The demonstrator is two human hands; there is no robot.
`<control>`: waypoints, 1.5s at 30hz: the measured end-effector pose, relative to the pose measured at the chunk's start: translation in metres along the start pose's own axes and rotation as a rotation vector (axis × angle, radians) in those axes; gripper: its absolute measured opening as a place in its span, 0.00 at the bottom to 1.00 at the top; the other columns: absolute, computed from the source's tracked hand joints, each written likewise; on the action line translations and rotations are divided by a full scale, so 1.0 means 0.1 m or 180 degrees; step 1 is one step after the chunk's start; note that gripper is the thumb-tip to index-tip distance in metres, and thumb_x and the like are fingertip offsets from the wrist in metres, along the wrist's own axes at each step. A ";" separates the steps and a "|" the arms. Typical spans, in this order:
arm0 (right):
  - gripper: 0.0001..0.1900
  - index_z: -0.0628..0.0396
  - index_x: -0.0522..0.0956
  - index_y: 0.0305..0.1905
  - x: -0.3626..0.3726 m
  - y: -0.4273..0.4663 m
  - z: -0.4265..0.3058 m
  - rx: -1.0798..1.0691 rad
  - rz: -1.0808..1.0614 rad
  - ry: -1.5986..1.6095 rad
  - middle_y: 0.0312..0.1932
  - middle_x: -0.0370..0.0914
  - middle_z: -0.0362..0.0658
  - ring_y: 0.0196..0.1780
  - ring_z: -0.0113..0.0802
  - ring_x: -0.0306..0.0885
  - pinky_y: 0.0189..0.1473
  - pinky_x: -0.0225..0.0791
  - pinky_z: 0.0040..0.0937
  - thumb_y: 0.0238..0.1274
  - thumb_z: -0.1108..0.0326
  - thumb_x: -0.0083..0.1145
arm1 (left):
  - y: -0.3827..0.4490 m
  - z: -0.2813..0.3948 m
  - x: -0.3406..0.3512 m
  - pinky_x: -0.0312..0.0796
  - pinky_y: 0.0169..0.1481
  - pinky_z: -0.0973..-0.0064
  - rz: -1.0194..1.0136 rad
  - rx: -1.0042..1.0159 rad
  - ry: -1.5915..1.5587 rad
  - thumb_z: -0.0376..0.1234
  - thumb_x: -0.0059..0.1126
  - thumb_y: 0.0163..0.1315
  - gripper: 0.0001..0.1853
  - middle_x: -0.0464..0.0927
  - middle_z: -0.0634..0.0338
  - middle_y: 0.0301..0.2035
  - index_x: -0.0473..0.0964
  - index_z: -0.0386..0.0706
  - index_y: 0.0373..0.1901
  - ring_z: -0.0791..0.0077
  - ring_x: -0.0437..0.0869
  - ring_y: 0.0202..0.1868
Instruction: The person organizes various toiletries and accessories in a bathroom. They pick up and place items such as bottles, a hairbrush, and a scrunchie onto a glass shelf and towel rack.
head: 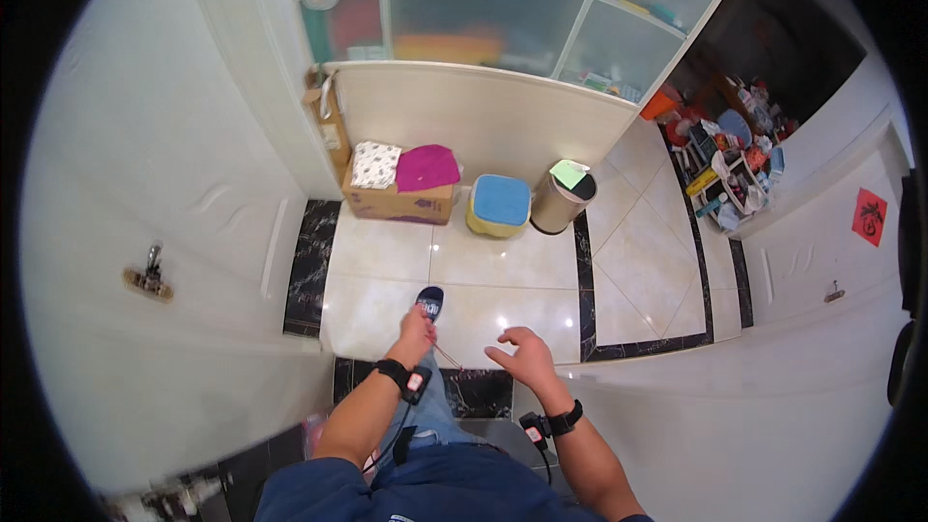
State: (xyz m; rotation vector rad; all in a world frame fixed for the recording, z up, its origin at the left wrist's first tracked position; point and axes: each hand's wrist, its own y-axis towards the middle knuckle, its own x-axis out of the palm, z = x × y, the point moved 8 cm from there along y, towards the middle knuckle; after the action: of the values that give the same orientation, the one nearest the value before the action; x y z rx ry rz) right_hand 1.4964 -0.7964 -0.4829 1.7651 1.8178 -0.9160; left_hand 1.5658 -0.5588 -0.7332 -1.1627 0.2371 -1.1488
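Observation:
My left hand [415,333] is closed around one end of a thin reddish cord [448,357], which slants down to the right from my fingers. What the cord is exactly is too small to tell. Just beyond that hand shows a dark slipper [432,297] with white lettering, on my forward foot. My right hand [528,358] hovers to the right with thumb and fingers apart and holds nothing. Each wrist wears a black strap with a small device, one on the left [415,383] and one on the right [535,431].
Against the frosted-glass partition [500,98] stand a cardboard box [399,206] with folded cloths, a blue-topped stool [500,201] and a metal bin [558,206]. White doors flank me, left [167,181] and right [805,261]. A cluttered shelf rack [732,174] stands at far right.

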 end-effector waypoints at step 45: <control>0.19 0.59 0.85 0.48 0.65 3.21 0.51 0.0044 -0.1392 0.0432 0.46 0.86 0.53 0.43 0.46 0.87 0.47 0.80 0.39 0.63 0.54 0.71 | 0.93 0.85 -1.09 0.74 0.35 0.76 0.0298 0.0431 0.2242 0.48 0.61 0.73 0.19 0.81 0.63 0.35 0.79 0.40 0.45 0.78 0.81 0.32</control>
State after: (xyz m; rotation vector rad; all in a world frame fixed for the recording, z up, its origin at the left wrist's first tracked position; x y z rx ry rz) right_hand 1.8013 -0.7997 -0.6132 1.4918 2.3467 -0.9855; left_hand 1.6277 -0.4263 -0.8124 -0.5850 0.7302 -1.4337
